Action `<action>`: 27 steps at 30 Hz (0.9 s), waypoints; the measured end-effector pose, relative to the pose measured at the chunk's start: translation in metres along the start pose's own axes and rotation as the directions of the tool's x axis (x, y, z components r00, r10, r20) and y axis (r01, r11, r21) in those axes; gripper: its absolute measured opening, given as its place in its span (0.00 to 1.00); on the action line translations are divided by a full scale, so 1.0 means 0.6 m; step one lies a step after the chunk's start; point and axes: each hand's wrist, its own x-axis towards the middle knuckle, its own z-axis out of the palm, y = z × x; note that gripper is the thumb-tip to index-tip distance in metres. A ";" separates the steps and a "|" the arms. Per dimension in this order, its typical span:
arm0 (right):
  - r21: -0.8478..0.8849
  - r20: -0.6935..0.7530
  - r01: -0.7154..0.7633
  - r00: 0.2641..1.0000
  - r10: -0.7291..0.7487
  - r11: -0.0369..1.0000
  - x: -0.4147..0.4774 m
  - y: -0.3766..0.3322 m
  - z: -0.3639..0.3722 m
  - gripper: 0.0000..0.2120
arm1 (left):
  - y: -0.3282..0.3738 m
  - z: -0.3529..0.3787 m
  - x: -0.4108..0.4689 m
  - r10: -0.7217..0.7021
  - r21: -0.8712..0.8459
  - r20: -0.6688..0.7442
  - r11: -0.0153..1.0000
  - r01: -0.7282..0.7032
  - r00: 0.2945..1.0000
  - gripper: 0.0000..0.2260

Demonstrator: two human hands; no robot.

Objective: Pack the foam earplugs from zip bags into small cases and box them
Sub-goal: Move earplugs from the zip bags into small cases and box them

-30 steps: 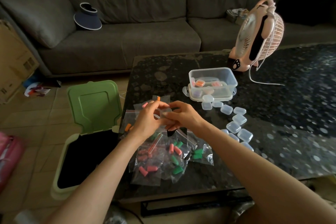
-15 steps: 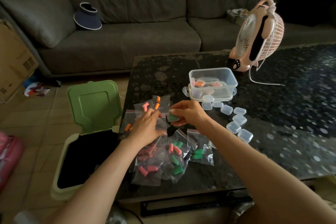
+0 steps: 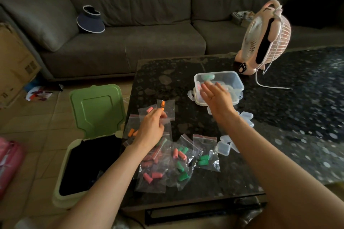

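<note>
Fingers (image 3: pixel 205 86) spread, right hand (image 3: pixel 216 98) hides the clear box (image 3: pixel 236 82) front; left hand (image 3: pixel 150 130) pinches a zip bag (image 3: pixel 170 111).

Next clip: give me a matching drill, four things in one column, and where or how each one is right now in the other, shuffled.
Things:
1. visor
2. fan
3. left hand
4. right hand

Place or state:
A. open, over the box
B. on the sofa
C. pinching a zip bag
D. upright on the table

Pairs: 1-B, 2-D, 3-C, 4-A
</note>
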 end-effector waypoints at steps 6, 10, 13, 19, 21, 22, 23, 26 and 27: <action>-0.394 0.002 -0.131 0.990 0.143 0.910 -0.007 0.013 -0.007 0.21 | -0.002 -0.004 0.000 0.032 -0.066 -0.062 0.997 -0.036 0.998 0.06; -0.566 0.055 -0.155 0.973 0.224 0.810 -0.020 0.025 -0.002 0.12 | 0.001 -0.014 0.000 0.002 -0.126 -0.130 0.992 -0.019 0.992 0.02; -0.622 0.106 -0.136 0.961 0.255 0.771 -0.026 0.033 0.004 0.10 | -0.004 -0.022 0.001 -0.052 -0.181 -0.164 0.983 0.022 0.985 0.01; -0.658 0.160 -0.098 0.951 0.266 0.746 -0.027 0.049 0.013 0.07 | -0.044 -0.067 0.002 -0.337 -0.387 -0.274 0.896 0.218 0.901 0.06; -0.678 0.169 -0.081 0.950 0.262 0.730 -0.028 0.051 0.014 0.07 | -0.073 -0.092 -0.002 -0.446 -0.434 -0.338 0.855 0.283 0.829 0.12; -0.691 0.174 -0.070 0.950 0.260 0.719 -0.030 0.051 0.013 0.07 | -0.090 -0.104 -0.005 -0.487 -0.443 -0.379 0.842 0.307 0.787 0.14; -0.703 0.179 -0.059 0.950 0.256 0.709 -0.031 0.051 0.013 0.07 | -0.107 -0.115 -0.009 -0.523 -0.441 -0.416 0.831 0.338 0.744 0.14; -0.727 0.183 -0.042 0.950 0.253 0.685 -0.033 0.052 0.010 0.08 | -0.176 -0.139 -0.033 -0.615 -0.374 -0.434 0.788 0.490 0.658 0.13; -0.733 0.183 -0.040 0.950 0.253 0.679 -0.034 0.052 0.009 0.08 | -0.204 -0.142 -0.043 -0.648 -0.324 -0.400 0.762 0.561 0.648 0.11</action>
